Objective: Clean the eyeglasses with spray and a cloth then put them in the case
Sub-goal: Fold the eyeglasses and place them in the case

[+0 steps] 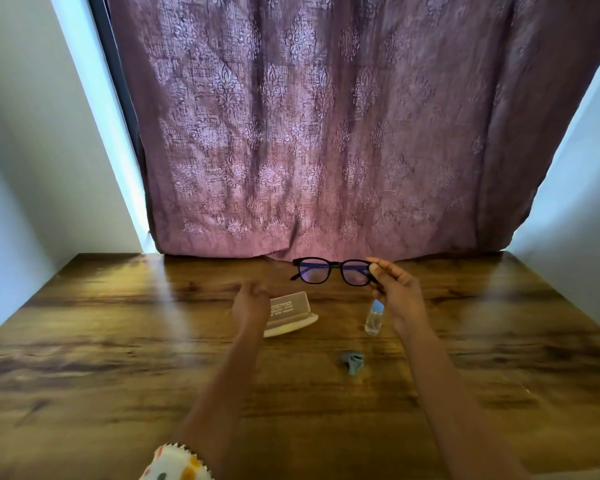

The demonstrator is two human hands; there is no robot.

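Black-framed eyeglasses (331,270) hang above the far side of the wooden table (118,341), lenses facing me. My right hand (397,292) pinches them at their right end. The pale case (288,313) lies open on the table, its lid raised. My left hand (250,306) rests at the case's left end, fingers curled; whether it grips the case is unclear. A small clear spray bottle (374,318) stands just left of my right wrist. A crumpled blue cloth (353,362) lies nearer me, below the bottle.
A purple patterned curtain (326,133) hangs behind the table's far edge. White walls (32,168) close in on both sides. A piece of patterned fabric (174,462) shows at the bottom edge by my left forearm.
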